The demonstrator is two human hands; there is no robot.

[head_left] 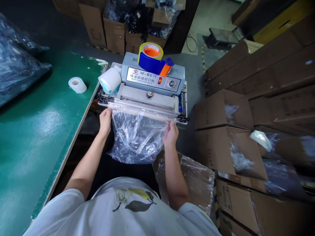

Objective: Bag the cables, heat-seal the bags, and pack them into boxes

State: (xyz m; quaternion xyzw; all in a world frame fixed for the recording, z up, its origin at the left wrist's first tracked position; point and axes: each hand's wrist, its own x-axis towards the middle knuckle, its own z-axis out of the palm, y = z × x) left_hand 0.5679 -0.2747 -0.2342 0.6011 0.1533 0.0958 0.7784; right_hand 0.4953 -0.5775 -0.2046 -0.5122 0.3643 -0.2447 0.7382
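A clear plastic bag (137, 141) hangs from the front of a grey-blue bag sealing machine (152, 78), its top edge along the machine's bar. Something dark lies inside the bag, but I cannot make out what. My left hand (105, 121) pinches the bag's upper left corner. At the upper right corner, my right hand (170, 133) is closed on the same bag. The machine's red switch (159, 80) glows next to a round dial (171, 84). On its top sits a tape dispenser (154, 62) in blue and orange with a yellow roll.
A white roll (110, 80) rests at the machine's left end. Another small roll (77, 85) stands on the green table (36, 141), with large filled plastic bags (19, 62) behind it. Cardboard boxes (223, 111) are stacked at right; others (114, 34) stand at the back.
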